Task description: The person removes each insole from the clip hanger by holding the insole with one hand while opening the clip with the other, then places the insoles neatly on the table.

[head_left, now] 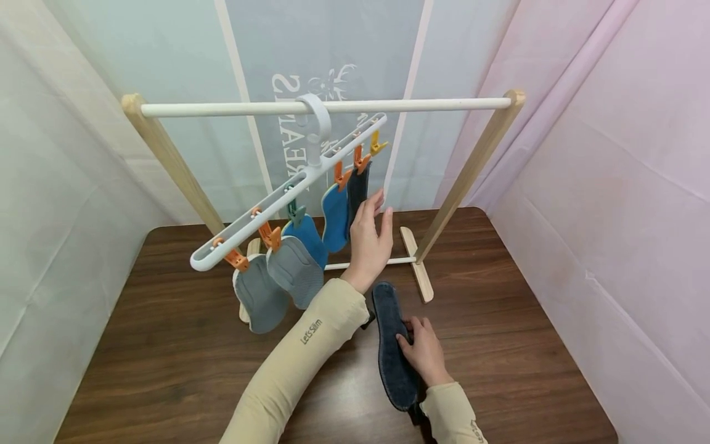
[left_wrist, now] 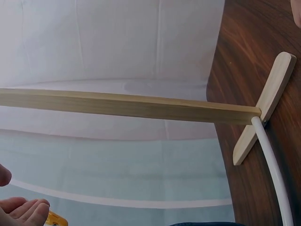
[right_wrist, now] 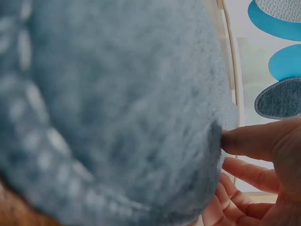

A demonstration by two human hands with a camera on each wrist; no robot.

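My right hand [head_left: 426,351] pinches a dark blue fuzzy insole [head_left: 391,345] by its side edge, thumb on top. In the right wrist view this insole [right_wrist: 127,108] fills most of the picture, its stitched rim blurred. My left hand [head_left: 370,240] is raised with fingers extended and thumb apart, holding nothing. Just beyond it a dark insole [head_left: 357,191] hangs from an orange clip [head_left: 362,161] on a white clip hanger [head_left: 314,169]. At the hanger's far end a yellow clip [head_left: 377,145] has nothing in it; in the left wrist view the yellow clip [left_wrist: 57,219] shows beside my fingertips.
Two grey insoles [head_left: 294,271] and two blue insoles [head_left: 335,219] hang along the hanger from orange and green clips. The hanger hooks over the white rail [head_left: 421,106] of a wooden rack [head_left: 471,176] standing on a brown table [head_left: 499,345]. Curtains surround it.
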